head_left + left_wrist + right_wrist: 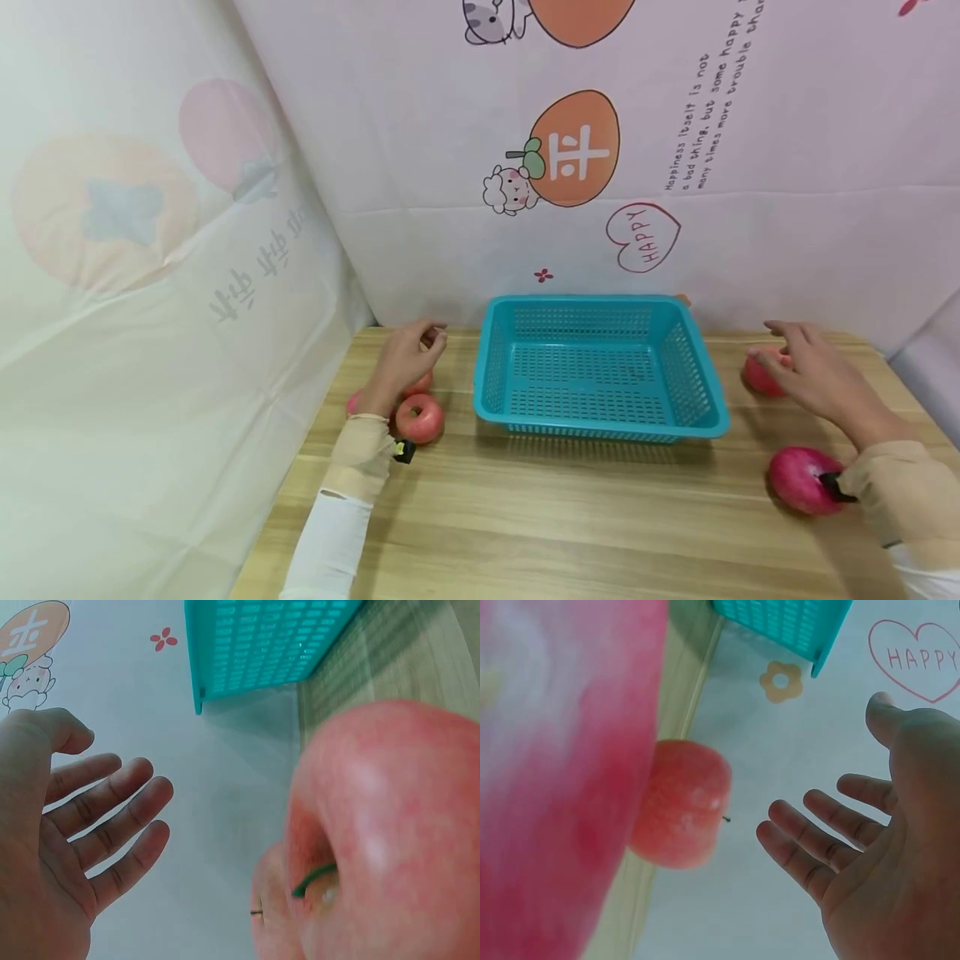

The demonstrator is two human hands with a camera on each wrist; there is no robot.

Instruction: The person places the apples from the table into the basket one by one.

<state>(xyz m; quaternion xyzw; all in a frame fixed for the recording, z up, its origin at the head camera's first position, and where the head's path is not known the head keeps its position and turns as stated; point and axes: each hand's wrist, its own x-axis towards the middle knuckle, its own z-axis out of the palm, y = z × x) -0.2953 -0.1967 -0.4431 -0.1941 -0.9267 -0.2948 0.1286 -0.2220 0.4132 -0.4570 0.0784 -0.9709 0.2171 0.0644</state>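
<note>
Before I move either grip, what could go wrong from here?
The front red apple shows right by the left wrist, so a sideways sweep of the left grip might set it rolling. In the head view, the black wrist device overlaps the deep pink fruit; lowering or drawing back the right grip could bump it. Whether they already touch, I can't tell.

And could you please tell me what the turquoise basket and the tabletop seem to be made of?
Turquoise basket: probably moulded plastic, smooth with slight sheen, judging by its even colour and regular perforations. Tabletop: wood or wood-look laminate, satiny; streaky grain shows, but which remains unclear.
</note>
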